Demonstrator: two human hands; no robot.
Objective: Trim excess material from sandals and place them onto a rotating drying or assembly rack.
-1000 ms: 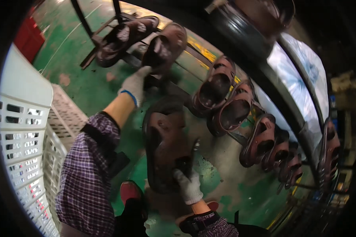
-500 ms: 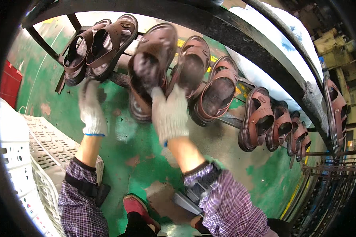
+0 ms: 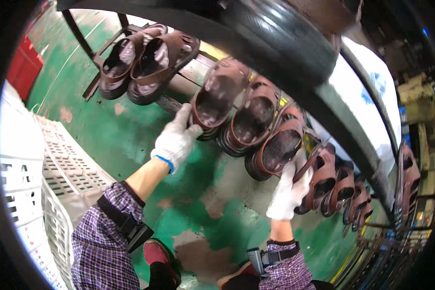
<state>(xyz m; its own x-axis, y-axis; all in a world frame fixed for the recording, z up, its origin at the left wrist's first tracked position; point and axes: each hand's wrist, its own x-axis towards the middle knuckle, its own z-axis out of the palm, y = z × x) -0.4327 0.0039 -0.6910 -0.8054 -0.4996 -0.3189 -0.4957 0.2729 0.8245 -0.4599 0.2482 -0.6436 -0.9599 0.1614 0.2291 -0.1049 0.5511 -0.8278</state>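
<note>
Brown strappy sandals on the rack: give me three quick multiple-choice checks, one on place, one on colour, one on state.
1. Where is the left hand?
A. on the white slotted plastic crate
B. at the lower edge of a brown strappy sandal on the dark metal rack
C. on the floor

2. What colour is the painted floor?
A. green
B. blue
C. yellow

3. What covers both hands?
A. nothing
B. black rubber gloves
C. white knit gloves

Answers: B, its fingers touch the sandal's edge; A, green with worn patches; C, the right hand too wears white knit.
</note>
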